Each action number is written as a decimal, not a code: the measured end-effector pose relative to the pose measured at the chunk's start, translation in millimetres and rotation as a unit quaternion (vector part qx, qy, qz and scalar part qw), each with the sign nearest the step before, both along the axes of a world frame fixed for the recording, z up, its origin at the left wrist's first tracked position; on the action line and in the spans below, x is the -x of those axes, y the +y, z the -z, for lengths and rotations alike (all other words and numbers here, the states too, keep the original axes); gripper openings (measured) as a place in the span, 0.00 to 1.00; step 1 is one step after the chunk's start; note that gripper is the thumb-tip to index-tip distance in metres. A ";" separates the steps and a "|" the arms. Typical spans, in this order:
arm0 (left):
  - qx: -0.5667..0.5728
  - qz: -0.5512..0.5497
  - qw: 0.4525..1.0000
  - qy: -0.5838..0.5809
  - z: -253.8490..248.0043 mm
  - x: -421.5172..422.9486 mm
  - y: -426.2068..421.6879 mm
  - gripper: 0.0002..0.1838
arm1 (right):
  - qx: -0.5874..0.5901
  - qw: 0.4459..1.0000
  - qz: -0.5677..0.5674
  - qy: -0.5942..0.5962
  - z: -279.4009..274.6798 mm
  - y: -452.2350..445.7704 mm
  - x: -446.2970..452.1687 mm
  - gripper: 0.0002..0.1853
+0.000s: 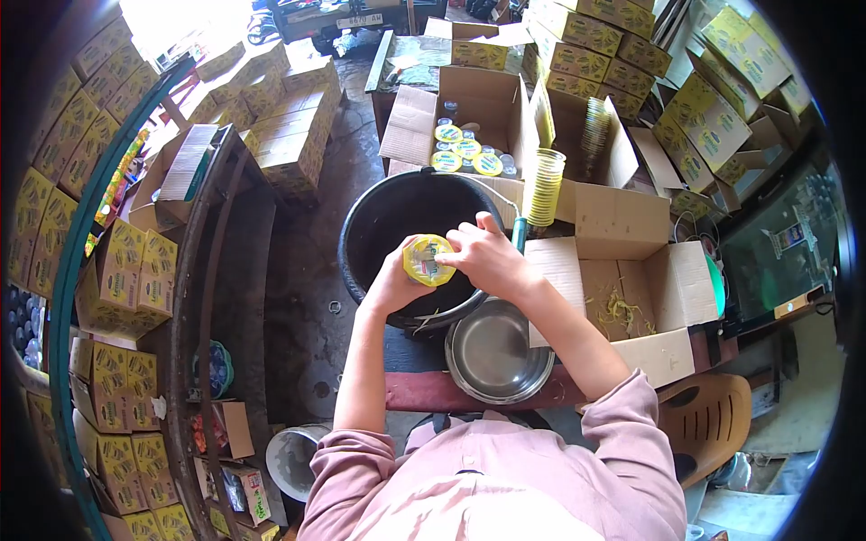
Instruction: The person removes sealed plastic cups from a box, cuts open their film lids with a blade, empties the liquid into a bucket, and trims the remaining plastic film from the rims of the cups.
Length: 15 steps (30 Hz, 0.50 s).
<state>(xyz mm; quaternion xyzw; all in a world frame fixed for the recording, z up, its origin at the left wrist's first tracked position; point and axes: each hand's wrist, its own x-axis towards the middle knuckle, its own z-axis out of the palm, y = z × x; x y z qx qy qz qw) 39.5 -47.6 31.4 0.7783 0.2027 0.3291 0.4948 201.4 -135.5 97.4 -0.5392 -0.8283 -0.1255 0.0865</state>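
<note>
A clear plastic cup with a yellow printed lid (428, 260) is held over the black bucket (350, 236), its lid turned up toward me. My left hand (388, 284) wraps around the side of this cup. From the right, my right hand (490, 256) reaches over with curled fingers, its fingertips on the lid; whether they pinch its film is hard to make out. Below the bucket sits a shiny steel pot (499, 353). A green handle (520, 234) stands at the bucket's right rim, beside a leaning stack of yellow-rimmed cups (545, 187).
Behind the bucket, an open carton (483, 95) holds several lidded cups (467, 150). At right stands another open carton (682, 288) with yellow strands inside. Stacked printed boxes (293, 126) line the left side. A wooden chair (708, 419) is at lower right, a white bucket (290, 460) at lower left.
</note>
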 end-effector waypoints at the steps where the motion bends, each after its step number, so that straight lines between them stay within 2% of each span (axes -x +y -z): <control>1: 0.002 -0.004 1.000 -0.002 0.6 -0.5 0.4 0.31 | -0.003 1.000 -0.003 -0.012 0.8 1.1 0.2 0.12; 2: -0.009 -0.013 1.000 0.000 0.0 -0.1 0.6 0.31 | -0.001 1.000 0.004 -0.023 -0.4 -0.4 -1.8 0.13; 5: -0.035 -0.040 0.999 0.011 -2.0 0.2 0.6 0.31 | 0.017 0.999 0.020 0.041 4.8 -6.5 -19.6 0.14; 7: -0.046 -0.054 0.997 0.031 0.3 -3.0 6.3 0.32 | -0.009 0.998 0.047 0.036 -1.0 -16.2 -29.5 0.16; 8: -0.034 -0.048 0.996 0.068 0.9 -4.3 12.9 0.35 | -0.010 0.995 0.063 0.071 -1.7 -21.5 -35.6 0.17; 9: -0.088 -0.061 0.985 0.134 -0.6 -7.9 17.0 0.36 | -0.011 0.991 0.079 0.104 -3.1 -27.0 -41.1 0.17; 11: -0.193 -0.083 0.941 0.266 -3.2 -15.7 24.6 0.39 | -0.027 0.984 0.127 0.126 -4.3 -39.2 -42.2 0.16; 12: -0.249 -0.057 0.912 0.321 -1.0 -20.9 31.3 0.39 | -0.050 0.977 0.147 0.146 -1.5 -44.7 -40.9 0.16; 15: -0.328 -0.017 0.806 0.492 3.4 -41.9 32.7 0.34 | -0.073 0.952 0.194 0.224 2.3 -62.5 -33.5 0.15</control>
